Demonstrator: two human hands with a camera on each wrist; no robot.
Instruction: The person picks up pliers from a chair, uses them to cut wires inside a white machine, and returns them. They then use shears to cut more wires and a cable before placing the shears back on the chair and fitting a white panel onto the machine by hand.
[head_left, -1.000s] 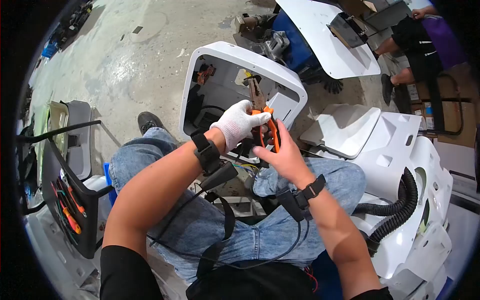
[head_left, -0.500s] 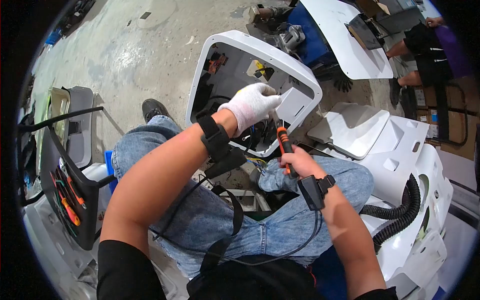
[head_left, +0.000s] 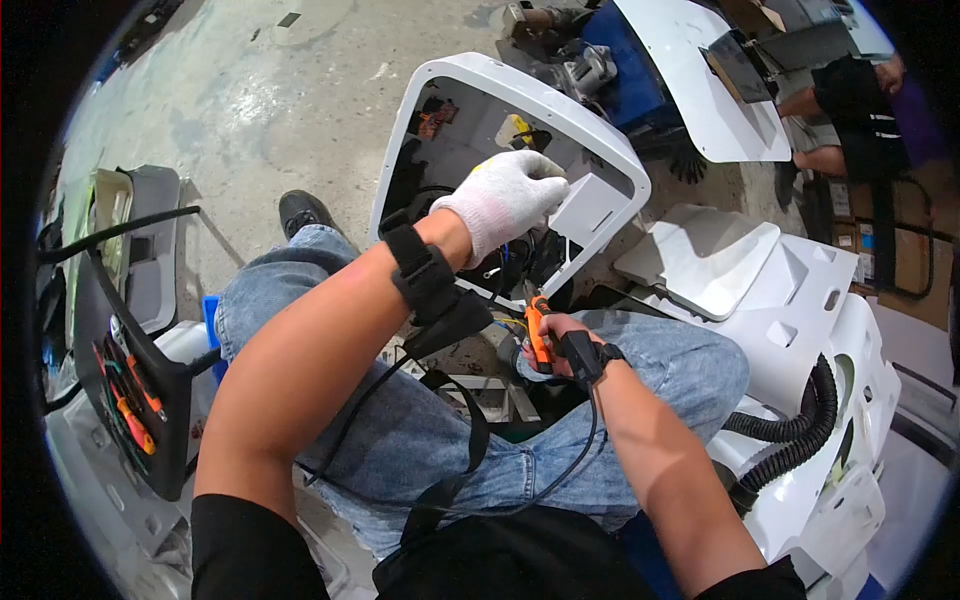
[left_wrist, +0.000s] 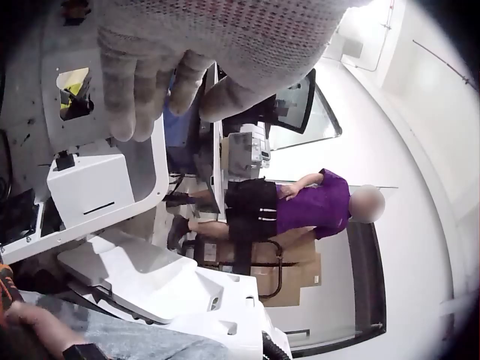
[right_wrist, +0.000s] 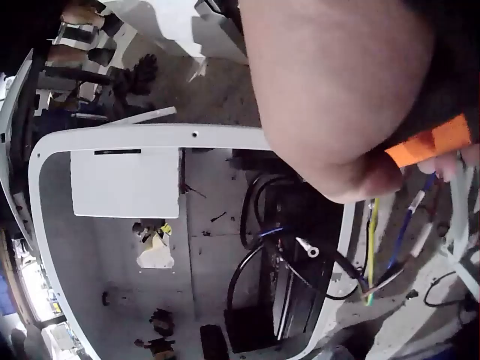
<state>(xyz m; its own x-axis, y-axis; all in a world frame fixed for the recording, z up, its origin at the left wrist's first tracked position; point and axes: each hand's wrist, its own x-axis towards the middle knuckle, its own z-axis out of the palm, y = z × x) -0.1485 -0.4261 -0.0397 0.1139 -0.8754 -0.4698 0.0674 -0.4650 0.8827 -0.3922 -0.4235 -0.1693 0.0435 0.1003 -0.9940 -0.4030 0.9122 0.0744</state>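
Note:
My left hand (head_left: 510,200), in a white knit glove, hovers over the opening of a white housing (head_left: 425,85). Its fingers (left_wrist: 120,97) hang loosely bent with nothing in them in the left wrist view. My bare right hand (head_left: 562,338) grips orange-and-black-handled pliers (head_left: 538,332) near the housing's front edge, above my knee. Their jaws point away from me, towards the housing. In the right wrist view, only an orange part of the handle shows beside the right hand (right_wrist: 337,97). Thin wires, among them a yellow-green wire (right_wrist: 372,247), hang over the housing's rim close by.
Inside the housing are black cables (right_wrist: 240,277) and a white box (right_wrist: 124,184). White panels (head_left: 700,260) and a black corrugated hose (head_left: 815,410) lie at right. A black chair holding several hand tools (head_left: 130,405) stands at left. Another person (left_wrist: 300,206) stands beyond a white table.
Both hands were on the pliers a second ago. The left hand has let go and stays over the housing, while the right has drawn the pliers down towards its front edge.

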